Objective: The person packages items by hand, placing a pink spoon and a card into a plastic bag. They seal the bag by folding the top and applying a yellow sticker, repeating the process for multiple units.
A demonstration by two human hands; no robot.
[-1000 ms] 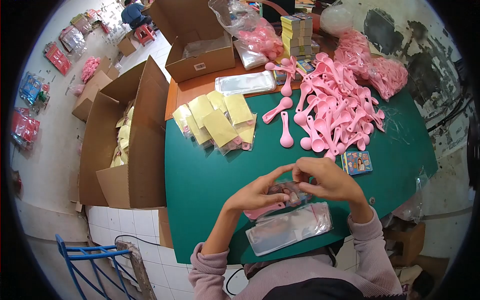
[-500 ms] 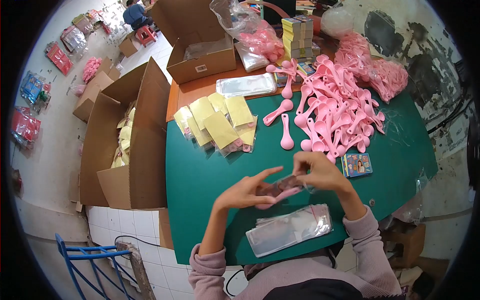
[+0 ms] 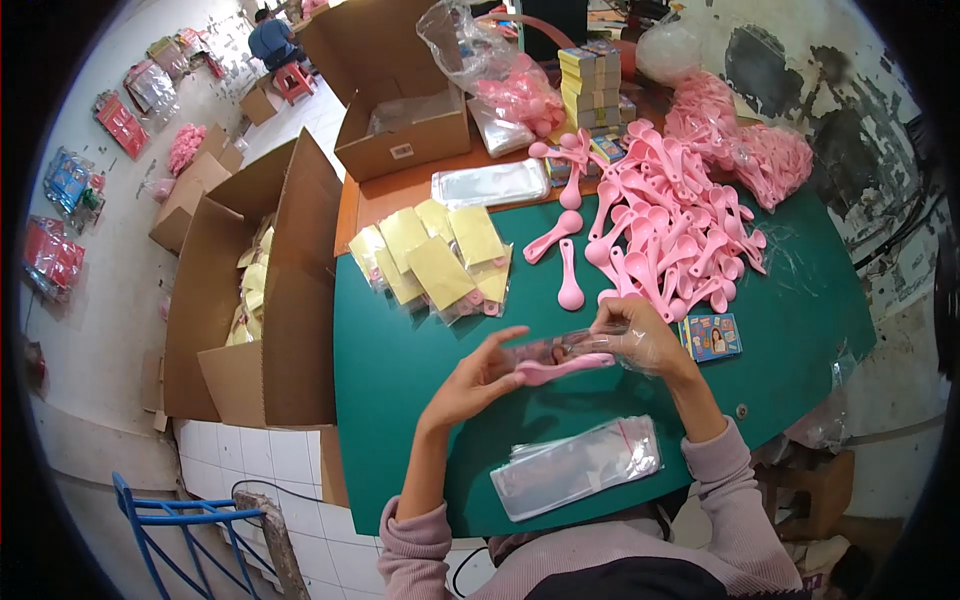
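A pink measuring spoon (image 3: 568, 368) lies lengthwise in a clear plastic bag (image 3: 540, 352) that stretches between my hands above the green tabletop. My left hand (image 3: 472, 385) pinches the left end, thumb at the spoon and fingers behind the film. At the other end, my right hand (image 3: 636, 335) is closed with the bag's loose film around its fingers; its fingertips are partly hidden. A stack of flat clear bags (image 3: 575, 468) rests close to the table's near edge. Just beyond my right hand are a blue printed card stack (image 3: 711, 337) and a heap of pink spoons (image 3: 670, 225).
Packed bags with yellow cards (image 3: 440, 270) lie at the table's left. Beside the table stands a carton (image 3: 215, 300) with more such packs. Another open carton (image 3: 405, 140), more clear bags (image 3: 490, 183) and banded card stacks (image 3: 592, 85) sit at the back. A person (image 3: 272, 42) sits far off.
The bag with the spoon is now stretched out more between my hands, and the spoon shows more fully. My right hand has shifted slightly right, with film draped over it.
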